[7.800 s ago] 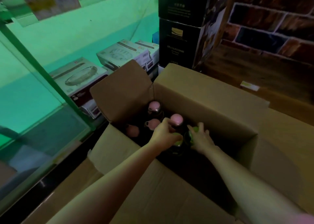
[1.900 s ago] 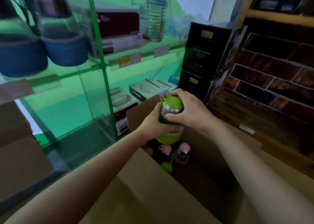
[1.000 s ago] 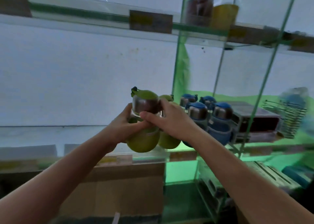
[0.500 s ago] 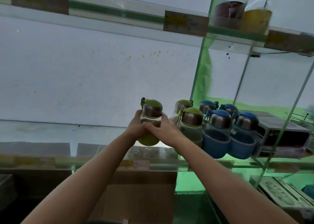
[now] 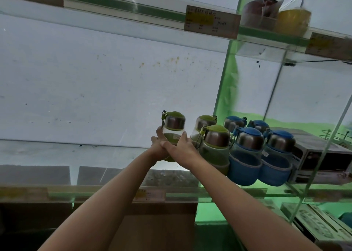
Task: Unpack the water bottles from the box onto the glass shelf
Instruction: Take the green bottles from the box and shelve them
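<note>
From the head camera I observe the glass shelf running across the lower part of the view, with a yellow price label on its front edge. At centre-left, my left hand and my right hand meet around the lower body of a green-capped water bottle; the fingers of both hands curl around it, so both are holding this bottle. It stands upright with its steel collar and green lid clear above the fingers; whether its base touches the glass I cannot tell, as the hands cover it. Just beside it to the right stand two more green-capped bottles, the rear green bottle and, in front of it, the front green bottle, which my right hand appears to touch. Further right is a cluster of blue-sleeved bottles: the front blue bottle, a second blue bottle beside it, and two blue caps behind them. To the right of these, a boxed appliance rests on the same shelf. On the upper shelf I note a paper price tag, then a wrapped reddish container and a yellow container.
</note>
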